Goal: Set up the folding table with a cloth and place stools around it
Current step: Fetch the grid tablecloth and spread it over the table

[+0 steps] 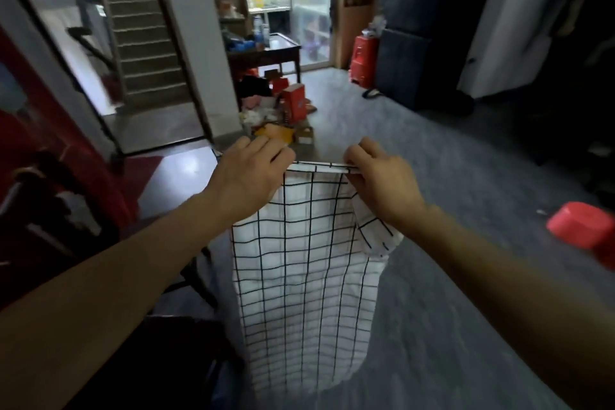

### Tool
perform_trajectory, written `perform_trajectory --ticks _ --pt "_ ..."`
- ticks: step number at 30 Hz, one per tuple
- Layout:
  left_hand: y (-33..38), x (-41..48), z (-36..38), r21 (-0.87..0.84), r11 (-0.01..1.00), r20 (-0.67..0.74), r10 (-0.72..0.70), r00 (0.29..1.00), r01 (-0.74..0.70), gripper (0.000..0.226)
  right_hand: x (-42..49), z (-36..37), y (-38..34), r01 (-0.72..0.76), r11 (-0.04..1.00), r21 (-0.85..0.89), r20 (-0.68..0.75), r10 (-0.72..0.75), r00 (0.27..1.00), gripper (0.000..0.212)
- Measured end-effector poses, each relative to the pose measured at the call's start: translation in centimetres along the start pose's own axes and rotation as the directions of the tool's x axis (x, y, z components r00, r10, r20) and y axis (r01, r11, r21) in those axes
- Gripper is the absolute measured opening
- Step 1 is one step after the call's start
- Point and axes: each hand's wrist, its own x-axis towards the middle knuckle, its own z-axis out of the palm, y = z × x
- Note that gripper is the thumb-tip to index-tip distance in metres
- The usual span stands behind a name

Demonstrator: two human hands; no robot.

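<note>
A white cloth point(306, 293) with a black grid pattern hangs folded in front of me, held up by its top edge. My left hand point(248, 176) grips the left end of that edge. My right hand point(382, 181) pinches the right end, with a loose fold draped under its wrist. A red plastic stool point(585, 228) lies at the right edge of the view on the grey floor. A stack of red stools point(363, 60) stands at the back by the doorway. No folding table is recognisable in view.
A dark chair point(50, 210) stands at my left. Boxes and clutter point(283, 110) lie on the floor beside a dark wooden table point(266, 53). A staircase point(143, 43) rises at the back left. Dark furniture point(549, 76) lines the right wall.
</note>
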Motion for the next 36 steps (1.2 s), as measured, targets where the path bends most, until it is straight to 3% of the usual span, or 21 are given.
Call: perform_trajectory --ticks 9,17,24,36 --pt "8.6 12.4 6.6 -0.323 0.921 -0.176 0.168 0.97 -0.218 0.012 -6.1 -5.8 10.1 -0.293 0.932 -0.215 -0.045 0.29 0.956 0.014" --pt "17.3 20.4 8.1 -0.497 0.752 -0.345 0.287 0.894 -0.433 0.015 -13.7 -9.6 13.1 -0.6 0.723 -0.342 -0.218 0.56 0.799 0.025" --pt "26.8 27.0 6.2 -0.502 0.651 -0.455 0.362 0.814 -0.57 0.017 -20.9 -13.6 17.0 -0.76 0.547 -0.351 -0.364 0.668 0.649 0.029" --pt "45.6 41.1 3.0 -0.41 0.507 -0.587 0.489 0.645 -0.758 0.016 -32.7 -21.9 30.7 -0.869 0.39 -0.303 -0.5 0.711 0.494 0.022"
